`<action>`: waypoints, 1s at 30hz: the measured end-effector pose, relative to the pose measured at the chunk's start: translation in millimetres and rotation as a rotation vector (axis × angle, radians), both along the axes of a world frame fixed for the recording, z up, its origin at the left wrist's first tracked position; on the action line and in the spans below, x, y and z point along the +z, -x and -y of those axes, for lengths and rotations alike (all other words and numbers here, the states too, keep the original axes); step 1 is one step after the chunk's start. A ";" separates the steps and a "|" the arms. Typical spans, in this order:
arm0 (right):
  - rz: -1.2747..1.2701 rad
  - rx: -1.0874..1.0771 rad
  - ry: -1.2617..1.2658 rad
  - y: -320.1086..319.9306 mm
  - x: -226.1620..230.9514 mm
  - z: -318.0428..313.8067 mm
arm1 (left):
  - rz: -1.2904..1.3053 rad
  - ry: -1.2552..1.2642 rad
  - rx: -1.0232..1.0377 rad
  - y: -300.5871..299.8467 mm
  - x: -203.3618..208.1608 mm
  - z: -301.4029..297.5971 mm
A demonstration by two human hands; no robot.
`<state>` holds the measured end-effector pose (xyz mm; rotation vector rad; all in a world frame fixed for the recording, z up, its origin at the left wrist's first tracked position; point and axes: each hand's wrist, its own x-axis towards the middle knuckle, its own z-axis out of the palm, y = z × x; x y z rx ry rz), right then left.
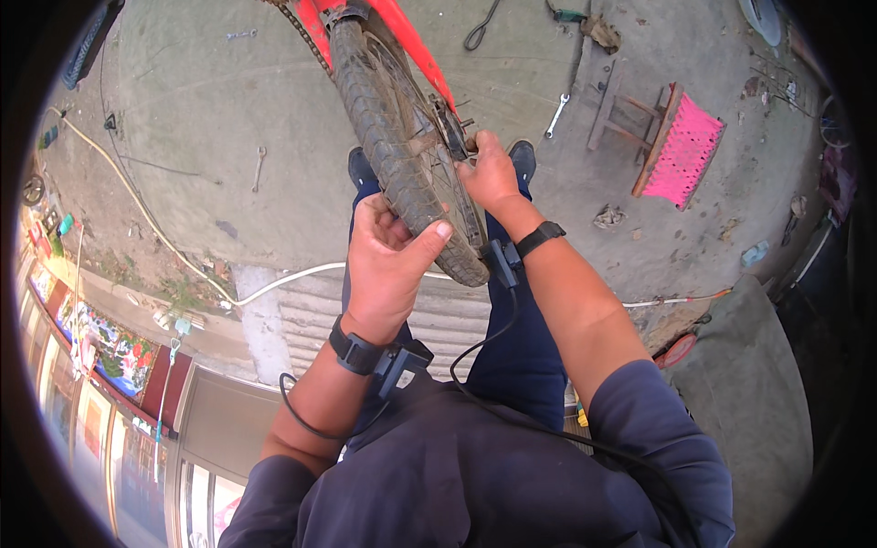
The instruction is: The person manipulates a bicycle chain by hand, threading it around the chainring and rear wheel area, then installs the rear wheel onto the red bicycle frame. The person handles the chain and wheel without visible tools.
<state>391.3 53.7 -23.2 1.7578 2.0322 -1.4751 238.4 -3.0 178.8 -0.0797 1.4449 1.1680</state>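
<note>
A bicycle wheel with a worn, dirty tyre (379, 119) stands between my legs, below a red bicycle frame (422, 50). My left hand (385, 260) is closed round the near left side of the tyre, the thumb lying over the tread. On the wheel's right side, my right hand (491, 173) has its fingers curled together close to the hub and the end of the frame tube. What those fingers hold, if anything, is hidden. A dirty bicycle chain (306, 38) hangs at the frame's left.
Spanners lie on the concrete: one (557, 116) to the right, another (259, 169) to the left. A low stool with a pink woven seat (683, 151) rests on its side at right. A pale hose (174, 247) crosses the ground. Cables run from dark wrist bands (356, 352).
</note>
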 end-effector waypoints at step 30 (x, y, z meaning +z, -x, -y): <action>0.049 0.047 0.006 -4.5 -7.0 19.0 | -0.010 0.047 -0.063 -7.3 -18.4 19.6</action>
